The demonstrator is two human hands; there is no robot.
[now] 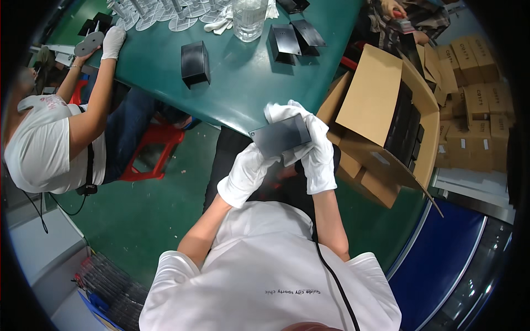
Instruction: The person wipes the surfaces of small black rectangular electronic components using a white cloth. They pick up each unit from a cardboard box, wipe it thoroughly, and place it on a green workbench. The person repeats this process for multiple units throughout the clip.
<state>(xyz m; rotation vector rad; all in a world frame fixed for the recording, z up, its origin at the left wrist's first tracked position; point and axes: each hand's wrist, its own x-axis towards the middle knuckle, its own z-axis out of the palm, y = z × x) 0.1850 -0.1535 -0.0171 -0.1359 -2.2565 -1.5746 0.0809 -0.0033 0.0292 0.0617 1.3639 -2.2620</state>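
Left of the green table [243,83], a seated co-worker's gloved hand [114,39] rests on its far corner beside a grey disc [88,43], above a red stool [152,149] on the green floor [138,215]. At the table's near edge, the white-gloved left hand [245,172] pinches the lower corner of a flat dark panel [280,135], the right hand [316,151] closed round its other end with a white cloth [279,112]. On the table stand a black box [195,63] and a clear jug [248,19]; right of it sits an open cardboard carton [381,110], with stacked small brown boxes [475,99] beyond.
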